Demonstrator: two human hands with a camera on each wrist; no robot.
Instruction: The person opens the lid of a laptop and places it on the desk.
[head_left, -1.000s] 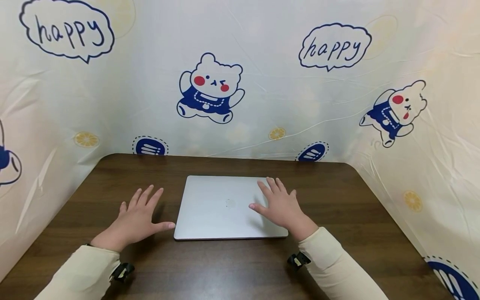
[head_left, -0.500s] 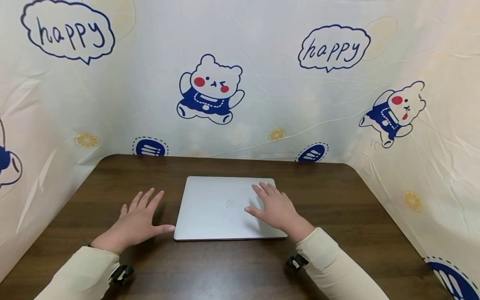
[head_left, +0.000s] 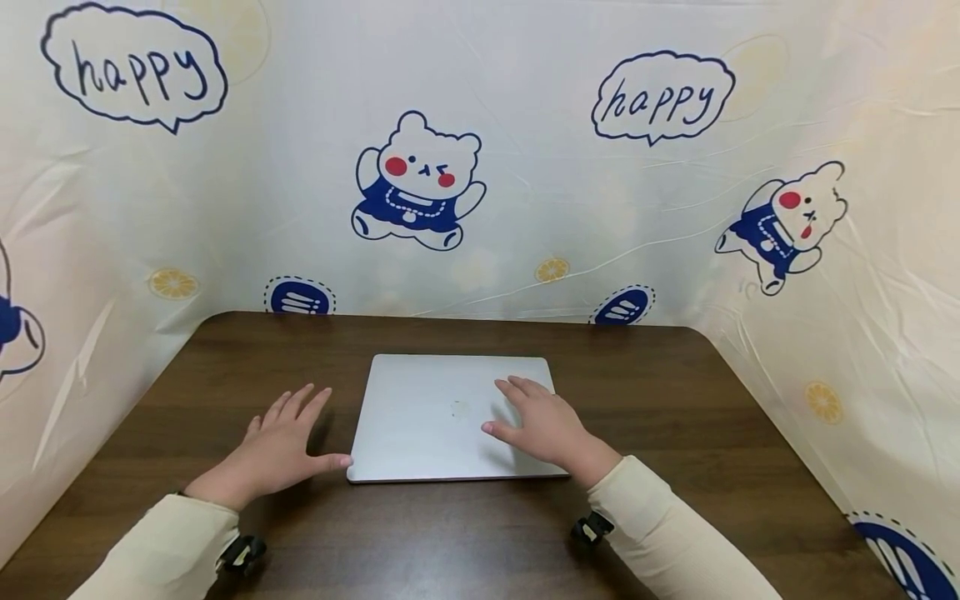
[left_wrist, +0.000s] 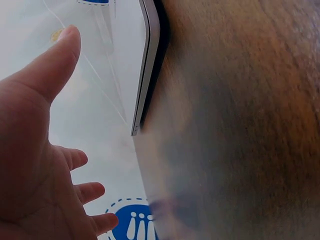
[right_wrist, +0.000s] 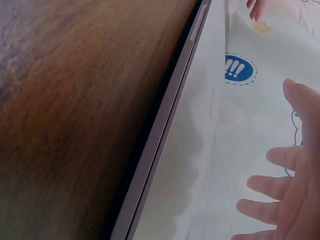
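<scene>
A closed silver laptop [head_left: 420, 425] lies flat on the brown wooden table, its front edge towards me. My left hand [head_left: 273, 457] is spread out to its left, the thumb tip overlapping the laptop's front left corner in the head view. Over the right part of the lid hovers my right hand [head_left: 543, 427], its fingers spread and a shadow beneath it. The left wrist view has the laptop's side edge [left_wrist: 142, 70] near the left hand [left_wrist: 30, 135]. In the right wrist view a gap separates the right hand [right_wrist: 300, 185] from the lid [right_wrist: 185, 130]. Neither hand holds anything.
Bare wood of the table [head_left: 450, 542] surrounds the laptop. A pale curtain [head_left: 525, 208] printed with bears and the word "happy" encloses the back and both sides. Black wrist straps with small devices [head_left: 592, 528] hang below the sleeves.
My right hand has drifted left and towards me over the lid, also sinking lower. The left hand has barely shifted, and the laptop stays in place.
</scene>
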